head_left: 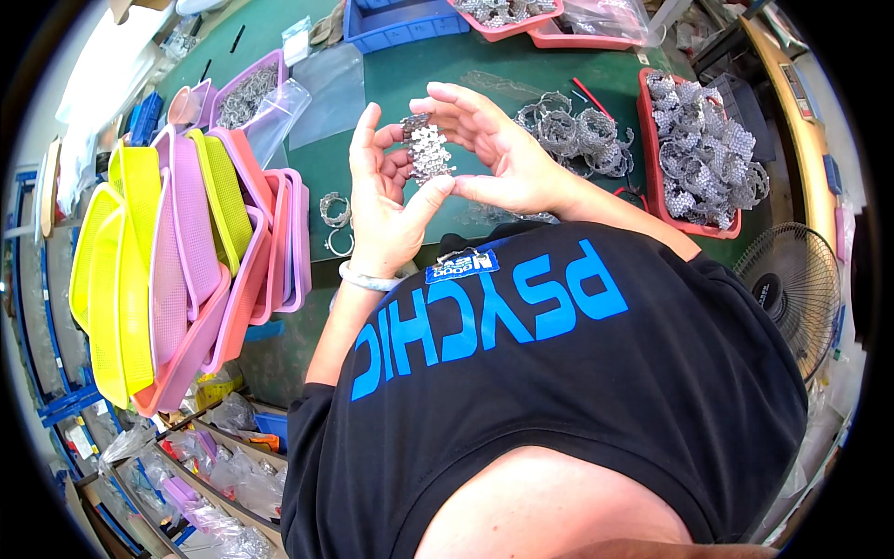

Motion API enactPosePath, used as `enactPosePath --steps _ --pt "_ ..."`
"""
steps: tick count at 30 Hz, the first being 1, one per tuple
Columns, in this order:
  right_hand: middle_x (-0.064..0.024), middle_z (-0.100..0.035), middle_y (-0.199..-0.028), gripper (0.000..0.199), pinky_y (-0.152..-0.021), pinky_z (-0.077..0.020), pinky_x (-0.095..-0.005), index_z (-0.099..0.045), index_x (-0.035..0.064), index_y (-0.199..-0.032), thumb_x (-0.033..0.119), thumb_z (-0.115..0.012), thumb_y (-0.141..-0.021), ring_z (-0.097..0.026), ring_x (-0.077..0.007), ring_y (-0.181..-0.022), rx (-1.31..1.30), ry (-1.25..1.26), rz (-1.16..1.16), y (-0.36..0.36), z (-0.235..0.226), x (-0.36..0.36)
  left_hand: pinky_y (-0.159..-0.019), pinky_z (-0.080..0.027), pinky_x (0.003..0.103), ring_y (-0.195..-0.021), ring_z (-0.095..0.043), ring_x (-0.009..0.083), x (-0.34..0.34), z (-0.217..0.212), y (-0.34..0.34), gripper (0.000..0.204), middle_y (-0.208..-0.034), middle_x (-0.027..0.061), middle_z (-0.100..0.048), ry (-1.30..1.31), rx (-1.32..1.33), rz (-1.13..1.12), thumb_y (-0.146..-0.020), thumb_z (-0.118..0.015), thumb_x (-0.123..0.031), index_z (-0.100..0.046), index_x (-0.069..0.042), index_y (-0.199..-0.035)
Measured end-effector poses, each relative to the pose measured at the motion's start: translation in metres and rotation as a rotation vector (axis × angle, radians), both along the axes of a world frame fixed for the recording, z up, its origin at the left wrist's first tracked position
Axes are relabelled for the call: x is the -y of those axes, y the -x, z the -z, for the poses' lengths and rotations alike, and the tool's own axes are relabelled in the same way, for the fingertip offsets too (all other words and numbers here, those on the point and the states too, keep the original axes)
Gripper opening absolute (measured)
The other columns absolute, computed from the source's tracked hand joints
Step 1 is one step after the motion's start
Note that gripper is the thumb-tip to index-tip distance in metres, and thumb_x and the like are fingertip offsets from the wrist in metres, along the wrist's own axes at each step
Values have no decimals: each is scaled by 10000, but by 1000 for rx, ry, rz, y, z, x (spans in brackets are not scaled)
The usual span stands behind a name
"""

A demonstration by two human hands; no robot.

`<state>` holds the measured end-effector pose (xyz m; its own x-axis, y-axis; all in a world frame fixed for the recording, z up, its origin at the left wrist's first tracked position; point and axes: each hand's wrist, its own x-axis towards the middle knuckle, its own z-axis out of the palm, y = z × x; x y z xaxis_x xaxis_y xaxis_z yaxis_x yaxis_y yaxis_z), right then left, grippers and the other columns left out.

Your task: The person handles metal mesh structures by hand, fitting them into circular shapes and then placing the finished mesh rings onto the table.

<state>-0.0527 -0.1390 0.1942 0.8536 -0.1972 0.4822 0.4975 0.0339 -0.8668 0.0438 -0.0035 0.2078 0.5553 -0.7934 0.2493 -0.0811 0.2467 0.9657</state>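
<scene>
A silver metal link bracelet [429,155] is held up over the green table between my two hands. My left hand [386,191] grips it from the left, with the thumb near its lower end and the fingers curled behind it. On the other side, my right hand [498,154] has its thumb tip at the bracelet's lower edge and its fingers bent around the top. Some fingertips are hidden behind the links. To the right of my right hand lies a pile of similar curled bracelets [577,138]. A few metal rings [334,211] lie just left of my left wrist.
A red tray [655,186] heaped with metal bracelets stands at the right, beside a fan [787,296]. Stacked yellow, purple and pink baskets [172,270] crowd the left. A purple basket [221,96] of metal parts, a clear bag [328,93] and a blue bin [410,35] sit farther back.
</scene>
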Motion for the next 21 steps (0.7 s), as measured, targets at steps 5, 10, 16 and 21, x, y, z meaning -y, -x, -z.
enactPosePath --steps 5,10,16,21 --pt "-150 -326 -1367 776 -1063 -249 -378 -181 74 -1386 -78 -574 -735 -342 -237 -1264 10 7 11 0 0 -1 -851 -434 299 -974 -506 181 -1 0 0 894 -1181 141 -398 -2 8 -6 -696 -723 -30 -148 -51 -1379" --pt "-162 -351 -1344 744 -1041 -283 -377 -205 62 -1378 -42 -606 -759 -383 -233 -1229 -19 -5 16 0 3 0 -834 -441 290 -945 -520 174 -2 -2 0 885 -1156 131 -417 -22 -11 -21 -698 -730 -40 -159 -37 -1374" --pt "-166 -370 -1325 726 -1020 -314 -373 -223 52 -1369 -27 -618 -765 -423 -232 -1190 -54 -23 26 0 1 -2 -792 -455 263 -935 -521 157 -2 -2 0 832 -1132 117 -431 -43 -49 -7 -720 -714 -48 -190 -27 -1366" --pt "-147 -398 -1291 716 -1009 -330 -360 -236 44 -1362 -27 -624 -764 -439 -219 -1168 -78 -65 10 0 0 -2 -787 -458 254 -921 -527 145 -4 -2 -1 790 -1127 114 -437 -65 -54 -12 -743 -700 -61 -208 -20 -1359"
